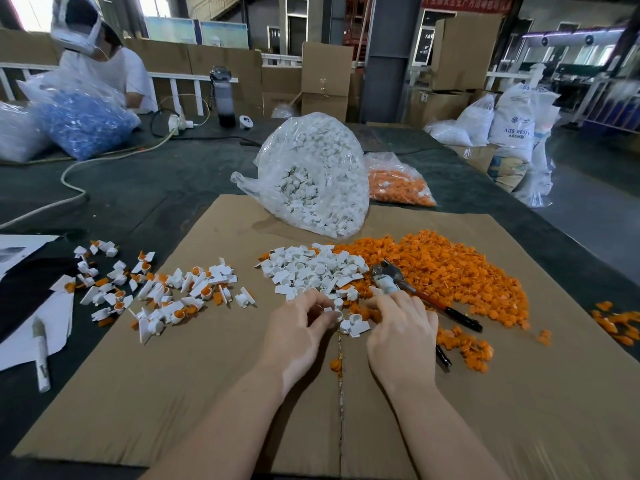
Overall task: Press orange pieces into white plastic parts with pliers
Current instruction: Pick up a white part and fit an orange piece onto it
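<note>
The white plastic parts [313, 270] lie heaped mid-cardboard, small ringed pieces with flat tabs, beside the orange pieces [450, 268]. My left hand [299, 327] pinches one white part with curled fingers; my right hand [398, 327] reaches down beside it, grip unclear. One pair of pliers [426, 296] rests on the orange heap.

Near me: bare cardboard sheet [173, 393] under my wrists, free to sweep.
Ahead: white parts pile [313, 270] blocks reach.
Right: orange pieces [450, 268] and pliers [415, 292] crowd it.
Left: assembled parts [162, 292] scattered.
</note>
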The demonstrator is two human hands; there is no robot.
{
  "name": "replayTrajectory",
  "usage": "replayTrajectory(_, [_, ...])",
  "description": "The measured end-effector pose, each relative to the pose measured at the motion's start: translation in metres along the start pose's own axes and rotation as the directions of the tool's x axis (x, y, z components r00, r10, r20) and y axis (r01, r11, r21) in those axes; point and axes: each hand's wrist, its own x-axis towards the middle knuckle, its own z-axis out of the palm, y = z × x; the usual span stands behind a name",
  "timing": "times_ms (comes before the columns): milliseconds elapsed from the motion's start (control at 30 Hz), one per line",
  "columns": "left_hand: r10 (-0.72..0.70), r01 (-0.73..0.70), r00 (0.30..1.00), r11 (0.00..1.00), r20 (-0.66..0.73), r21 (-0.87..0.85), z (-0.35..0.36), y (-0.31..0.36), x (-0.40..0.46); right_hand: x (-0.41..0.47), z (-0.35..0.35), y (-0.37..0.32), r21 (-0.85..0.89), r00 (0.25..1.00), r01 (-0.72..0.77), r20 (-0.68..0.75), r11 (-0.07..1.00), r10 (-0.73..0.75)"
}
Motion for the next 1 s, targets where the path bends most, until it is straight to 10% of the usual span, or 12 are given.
replayTrajectory(533, [0.049, -0.053, 0.998, 0.992, 0.043, 0.11, 0.0028, -0.0053, 0.0015, 0.0005, -0.0017, 0.0, -0.014, 0.996, 0.033, 0.083, 0.999, -0.032])
replayTrajectory(1000, [0.113, -0.128, 0.988, 0.979, 0.101, 0.156, 0.0031, -0.0049, 0.0016, 0.0047, -0.0073, 0.0016, 0.616, 0.982, -0.114, 0.188, 0.779, -0.005])
